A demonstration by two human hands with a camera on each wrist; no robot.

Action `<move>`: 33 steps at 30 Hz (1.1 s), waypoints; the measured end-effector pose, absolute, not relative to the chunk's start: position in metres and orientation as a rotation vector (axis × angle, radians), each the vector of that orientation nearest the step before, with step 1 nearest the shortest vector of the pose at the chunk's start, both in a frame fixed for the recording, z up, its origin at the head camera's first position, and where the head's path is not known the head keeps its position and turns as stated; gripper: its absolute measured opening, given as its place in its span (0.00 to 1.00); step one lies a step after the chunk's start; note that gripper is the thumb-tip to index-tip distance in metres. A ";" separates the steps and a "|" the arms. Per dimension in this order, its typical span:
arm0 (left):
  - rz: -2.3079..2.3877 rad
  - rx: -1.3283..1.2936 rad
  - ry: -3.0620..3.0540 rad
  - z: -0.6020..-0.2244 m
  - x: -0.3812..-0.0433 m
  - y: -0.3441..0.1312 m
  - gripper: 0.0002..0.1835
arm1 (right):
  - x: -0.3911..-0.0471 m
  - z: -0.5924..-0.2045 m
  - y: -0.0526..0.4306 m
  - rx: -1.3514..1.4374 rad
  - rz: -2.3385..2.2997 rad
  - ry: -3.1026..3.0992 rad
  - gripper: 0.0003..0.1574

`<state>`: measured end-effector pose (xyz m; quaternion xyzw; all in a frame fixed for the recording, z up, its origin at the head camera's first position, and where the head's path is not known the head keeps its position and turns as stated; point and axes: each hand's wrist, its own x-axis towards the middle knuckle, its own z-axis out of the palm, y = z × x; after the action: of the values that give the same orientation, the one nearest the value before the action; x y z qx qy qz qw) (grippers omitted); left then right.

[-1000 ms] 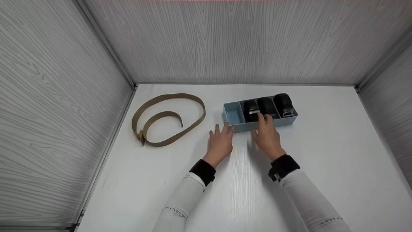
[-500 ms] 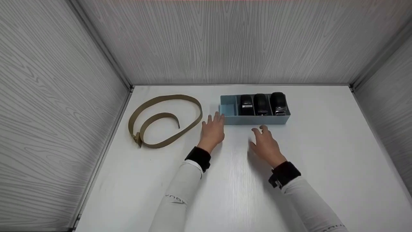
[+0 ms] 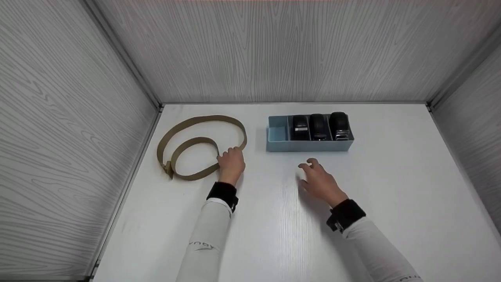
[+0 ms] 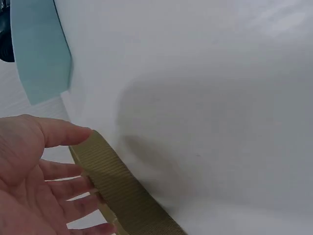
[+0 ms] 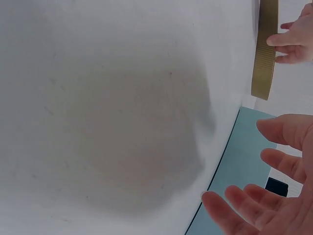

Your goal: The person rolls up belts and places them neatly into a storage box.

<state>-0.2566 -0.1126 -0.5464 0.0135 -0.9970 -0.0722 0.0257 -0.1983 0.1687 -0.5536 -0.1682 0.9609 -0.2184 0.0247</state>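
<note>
On the left of the table a tan webbing belt (image 3: 217, 118) stands on edge in a loose loop, its buckle (image 3: 168, 168) at the lower left. My left hand (image 3: 231, 164) pinches the belt's near right side, with the thumb on one face and the fingers behind it; the left wrist view shows the ribbed strap (image 4: 120, 183) close. My right hand (image 3: 320, 183) hovers in front of the blue box (image 3: 309, 146), fingers spread and slightly bent, holding nothing. Three rolled black belts with metal buckles, one of them the rightmost roll (image 3: 339, 122), fill compartments of the box; its leftmost compartment is empty.
White tabletop (image 3: 274, 235) lies under everything. Grey wood-grain panels enclose it at the back (image 3: 250, 51), left (image 3: 78, 137) and right (image 3: 469, 117). The box stands nearer the back panel, to the right of the tan belt.
The blue box turned straight and shifted slightly left and back. My right hand drew back from the rolled belts; my left hand left the box, moved left and took hold of the tan belt.
</note>
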 end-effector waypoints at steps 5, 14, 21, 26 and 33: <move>-0.257 -0.062 -3.124 -0.563 -0.250 -0.110 0.08 | -0.194 -0.555 0.169 -0.597 -0.665 2.950 0.30; -0.041 -0.464 -3.055 -0.569 -0.216 -0.056 0.05 | -0.189 -0.557 0.160 -0.857 -0.752 2.847 0.34; 0.048 -0.756 -3.061 -0.566 -0.189 -0.025 0.06 | -0.186 -0.565 0.160 -0.959 -0.834 2.813 0.40; -0.013 -1.053 -2.976 -0.563 -0.176 -0.015 0.08 | -0.183 -0.567 0.168 -0.987 -0.804 2.792 0.31; 0.026 -1.158 -2.918 -0.566 -0.170 -0.019 0.06 | -0.183 -0.569 0.196 -0.881 -0.722 2.811 0.07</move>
<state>-0.1705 -0.0194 -0.5665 -0.3690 -0.9294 0.0084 0.0012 -0.1826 0.1958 -0.5687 -0.2901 0.9254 -0.2377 0.0542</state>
